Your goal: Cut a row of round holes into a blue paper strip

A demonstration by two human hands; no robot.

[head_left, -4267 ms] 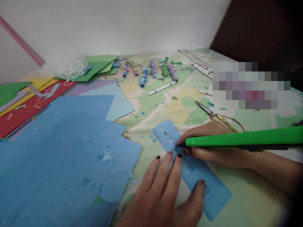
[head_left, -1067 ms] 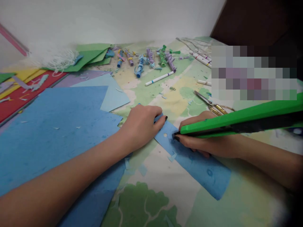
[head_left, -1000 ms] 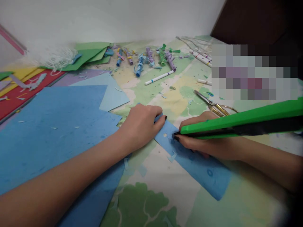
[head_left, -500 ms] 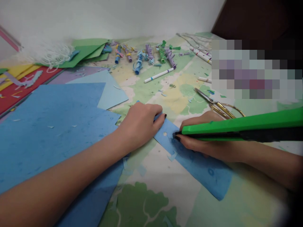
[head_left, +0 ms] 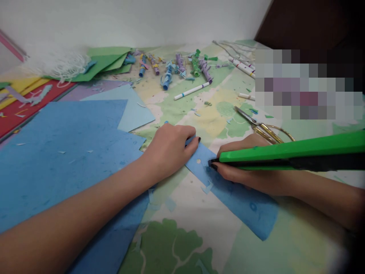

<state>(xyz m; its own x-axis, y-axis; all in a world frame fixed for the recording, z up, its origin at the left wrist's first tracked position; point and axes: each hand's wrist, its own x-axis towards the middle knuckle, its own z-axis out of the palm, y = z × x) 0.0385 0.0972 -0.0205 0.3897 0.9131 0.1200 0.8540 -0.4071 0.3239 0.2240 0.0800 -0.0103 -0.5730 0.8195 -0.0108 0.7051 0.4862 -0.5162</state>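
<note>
A blue paper strip (head_left: 245,207) with a punched-out hole and small ring marks lies slantwise on the tablecloth. Over its far end my left hand (head_left: 173,148) is curled, thumb and fingers closed on the paper; most of those fingers are hidden. My right hand (head_left: 242,146) grips a green utility knife (head_left: 285,152) near its black tip. That tip meets the strip just right of the hole, and the blade itself is too small to make out. Below my left hand's thumb, a pale blue paper scrap (head_left: 207,187) rests at the strip's edge.
Gold-handled scissors (head_left: 264,127) lie beyond my right hand. A large blue sheet (head_left: 71,133) spreads under my left forearm. Further back are rolled paper tubes (head_left: 167,78), a white marker (head_left: 191,91), green sheets (head_left: 105,64) and a white string heap (head_left: 57,64). A blurred patch covers the right.
My left hand has gone from lying spread on the strip's near part to curling over its far end. In the last second both hands stay almost still, the knife tilting slightly.
</note>
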